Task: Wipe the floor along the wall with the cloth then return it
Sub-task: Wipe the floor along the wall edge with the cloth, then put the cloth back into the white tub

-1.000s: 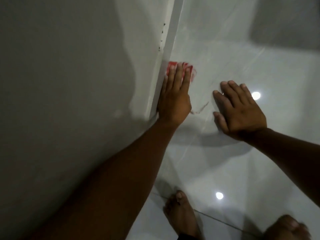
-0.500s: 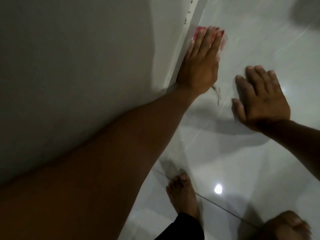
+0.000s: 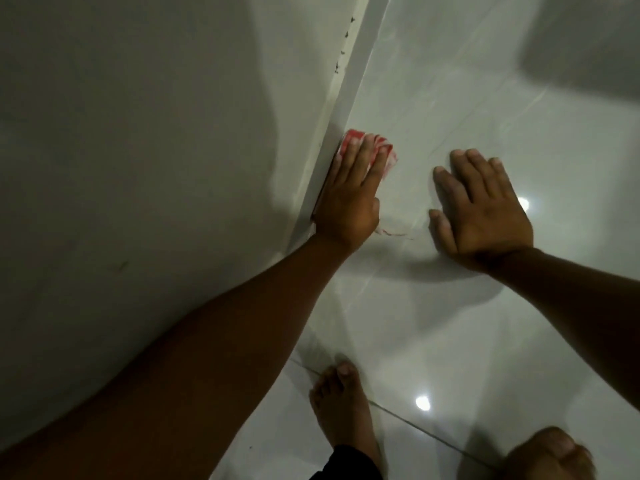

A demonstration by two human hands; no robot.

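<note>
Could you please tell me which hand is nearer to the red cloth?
Left. The left hand presses flat on the red cloth; the right hand rests flat on the floor, apart to its right.

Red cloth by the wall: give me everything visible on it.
The cloth is red-and-white patterned, soft-looking fabric, lying flat on the glossy floor tile right against the baseboard. The left hand presses it with straight fingers and covers most of it; only the far edge shows past the fingertips. A thin red strand trails by the heel of that hand.
</note>
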